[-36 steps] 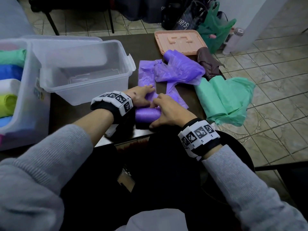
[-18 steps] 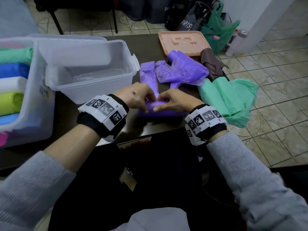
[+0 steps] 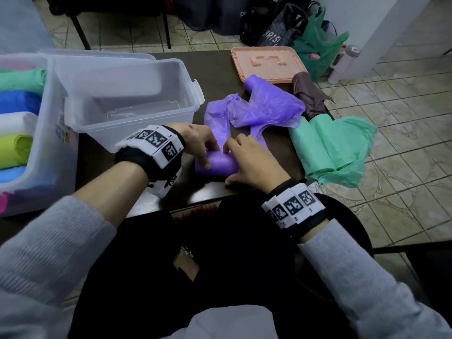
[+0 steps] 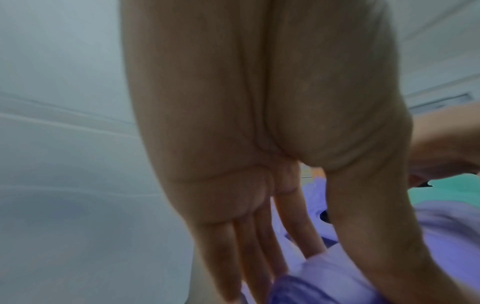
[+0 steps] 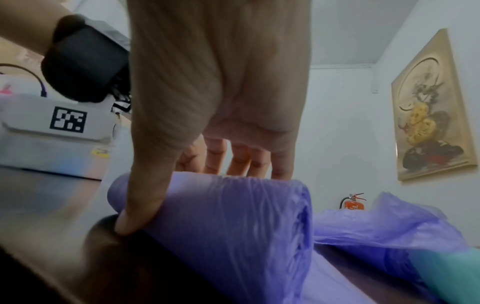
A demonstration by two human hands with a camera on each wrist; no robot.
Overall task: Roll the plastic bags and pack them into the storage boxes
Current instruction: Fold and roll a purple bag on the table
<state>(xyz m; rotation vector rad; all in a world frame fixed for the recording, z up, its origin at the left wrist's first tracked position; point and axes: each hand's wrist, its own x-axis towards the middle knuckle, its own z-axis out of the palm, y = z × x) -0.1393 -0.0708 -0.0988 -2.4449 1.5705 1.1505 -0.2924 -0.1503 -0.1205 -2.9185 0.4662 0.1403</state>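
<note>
While the purple roll (image 3: 216, 163) is only part made, I am in the rolling step, not the packing one. It lies on the tabletop (image 3: 276, 155) near the front edge. My left hand (image 3: 195, 143) curls over its left end, fingers on top. My right hand (image 3: 249, 161) grips the right end: in the right wrist view the thumb sits on the near side, fingers over the far side. Both hands hold the roll.

The unrolled tail of the purple bag (image 3: 266, 106) runs away from me, crumpled, toward the peach lid (image 3: 269, 64).

Next move, as I judge it: push the roll forward along the tail, keeping it tight and both ends level, since thin film likely slips and telescopes. Smoothing the bunched tail first would help. Then it goes in a box.

The clear storage box (image 3: 146, 128) stands just left of my hands; I see no rolls in it. A second box (image 3: 44, 152) at far left holds rolls in green, blue, white and yellow-green.

On the right, a green bag (image 3: 332, 148) hangs over the table's edge; a brown bag (image 3: 310, 94) lies beyond it.

Tabletop is dark and glossy. The floor is tiled. Bags sit on the floor (image 3: 391, 118) by a white wall. The right wrist view shows a framed picture (image 5: 431, 107) and a fire extinguisher (image 5: 353, 202).
</note>
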